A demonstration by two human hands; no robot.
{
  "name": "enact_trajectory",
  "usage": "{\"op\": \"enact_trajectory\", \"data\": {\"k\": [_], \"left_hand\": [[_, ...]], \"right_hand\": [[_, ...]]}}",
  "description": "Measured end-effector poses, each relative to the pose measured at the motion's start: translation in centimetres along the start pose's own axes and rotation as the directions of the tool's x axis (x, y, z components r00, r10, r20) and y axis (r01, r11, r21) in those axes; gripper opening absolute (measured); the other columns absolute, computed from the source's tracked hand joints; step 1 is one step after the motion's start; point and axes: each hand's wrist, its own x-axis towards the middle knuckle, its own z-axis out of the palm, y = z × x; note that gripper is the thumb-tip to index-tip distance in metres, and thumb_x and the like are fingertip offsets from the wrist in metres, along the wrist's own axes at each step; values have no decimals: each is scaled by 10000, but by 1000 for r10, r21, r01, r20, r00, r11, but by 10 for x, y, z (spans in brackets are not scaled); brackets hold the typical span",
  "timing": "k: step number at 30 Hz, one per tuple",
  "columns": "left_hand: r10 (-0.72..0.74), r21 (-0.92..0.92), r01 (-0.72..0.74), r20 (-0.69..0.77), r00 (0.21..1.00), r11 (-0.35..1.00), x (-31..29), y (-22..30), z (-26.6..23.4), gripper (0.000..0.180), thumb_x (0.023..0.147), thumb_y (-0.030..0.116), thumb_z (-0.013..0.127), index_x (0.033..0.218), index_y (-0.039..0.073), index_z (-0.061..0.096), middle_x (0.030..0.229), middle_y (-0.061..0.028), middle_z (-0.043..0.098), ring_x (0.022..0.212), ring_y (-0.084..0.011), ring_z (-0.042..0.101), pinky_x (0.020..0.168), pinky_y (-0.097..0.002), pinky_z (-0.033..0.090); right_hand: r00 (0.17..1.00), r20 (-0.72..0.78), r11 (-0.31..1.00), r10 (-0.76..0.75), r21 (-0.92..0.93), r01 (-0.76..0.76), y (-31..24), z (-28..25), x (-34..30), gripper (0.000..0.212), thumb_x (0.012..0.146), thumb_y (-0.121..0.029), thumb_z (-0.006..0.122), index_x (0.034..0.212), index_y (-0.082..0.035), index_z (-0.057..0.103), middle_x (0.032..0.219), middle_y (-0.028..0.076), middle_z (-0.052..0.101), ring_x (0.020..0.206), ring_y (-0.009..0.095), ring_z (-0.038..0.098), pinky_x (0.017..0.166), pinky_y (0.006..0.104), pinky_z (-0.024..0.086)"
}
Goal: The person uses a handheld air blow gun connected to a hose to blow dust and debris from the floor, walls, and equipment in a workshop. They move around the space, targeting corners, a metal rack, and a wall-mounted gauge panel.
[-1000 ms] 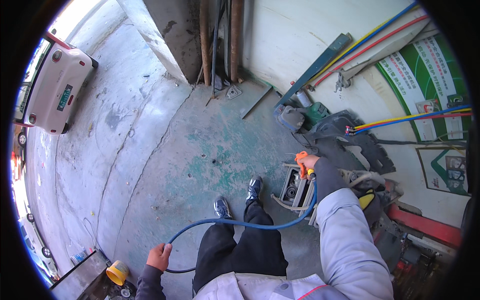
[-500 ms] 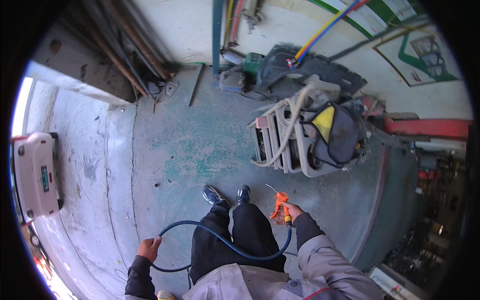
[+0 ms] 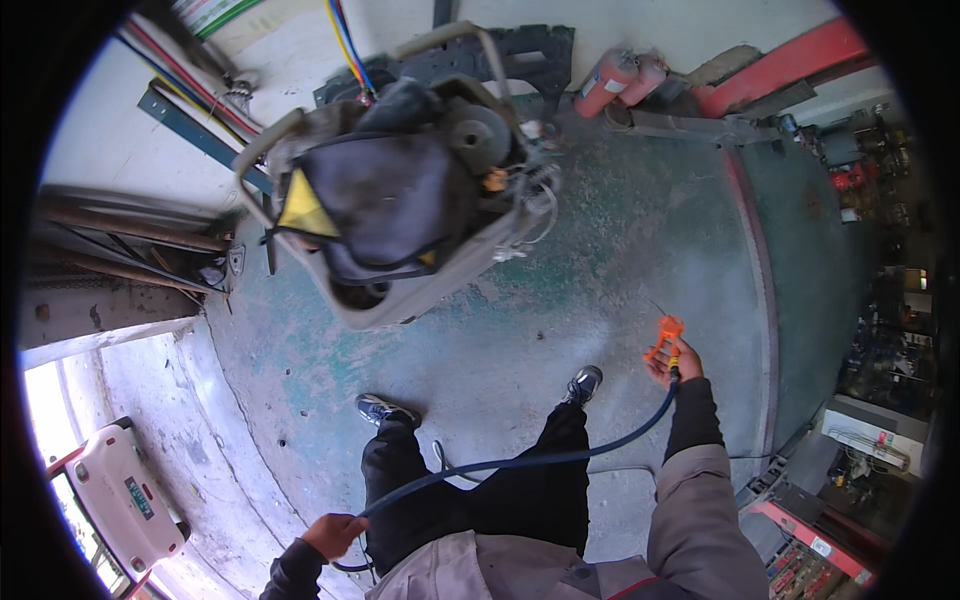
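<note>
My right hand grips an orange air blow gun near its hose end, held out to the right over the floor. The gun's thin nozzle points away from me. A dark blue air hose runs from the gun across in front of my legs. My left hand, low and to the left, is closed around that hose. Beyond my feet stands a grey wheeled cart loaded with parts, with a dark cloth-like piece with a yellow patch lying on top.
Red cylinders stand by the wall beside a red beam. Pipes lean at the left. A pinkish-white car is at the lower left. A thinner grey hose lies on the floor. Cluttered shelving lines the right.
My view has turned right and come nearer the cart, which now sits farther left. My feet are wider apart. The blow gun has moved out to the right, and the hose is stretched straighter.
</note>
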Motion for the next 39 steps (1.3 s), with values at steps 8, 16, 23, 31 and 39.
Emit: {"op": "enact_trajectory", "data": {"k": [8, 16, 23, 31, 39], "left_hand": [[-182, -38, 209, 356, 917, 977, -11, 158, 228, 341, 937, 370, 672, 962, 33, 720, 863, -55, 732, 764, -137, 663, 784, -318, 529], [-478, -334, 446, -17, 878, 830, -70, 226, 364, 540, 937, 535, 594, 768, 26, 661, 622, -53, 634, 578, -177, 623, 570, -343, 475], [-553, -705, 536, 241, 798, 465, -121, 188, 539, 580, 934, 566, 599, 683, 43, 587, 588, -29, 554, 514, -151, 537, 500, -324, 435], [-419, -852, 504, 409, 811, 145, -127, 191, 760, 576, 927, 600, 581, 677, 83, 537, 608, -26, 503, 476, -147, 465, 457, -318, 397], [-746, -865, 279, -151, 649, 417, -115, 182, 981, 645, 923, 593, 528, 809, -25, 673, 809, -259, 666, 788, -432, 648, 724, -482, 496]], "right_hand": [[930, 115, 920, 348, -232, -315, -58, -226, 129, 391, 1010, -440, 452, 982, -79, 600, 764, 34, 625, 687, 190, 649, 475, 286, 423], [783, -83, 637, 617, -532, -558, -63, -249, 144, 338, 1000, -433, 448, 1039, -120, 569, 738, 53, 601, 610, 192, 601, 435, 293, 384], [780, -17, 528, 625, -727, -439, -36, -192, 127, 286, 1014, -366, 415, 1114, -144, 565, 742, 64, 577, 653, 221, 576, 471, 320, 404], [655, 7, 374, 755, -825, -423, -26, -143, 68, 283, 1023, -392, 419, 1087, -160, 568, 742, 18, 554, 679, 190, 563, 499, 309, 394], [819, 195, 535, 539, -831, -155, 56, -211, 35, 230, 1001, -316, 450, 1026, -109, 547, 953, 74, 664, 875, 265, 665, 706, 402, 548]]}}
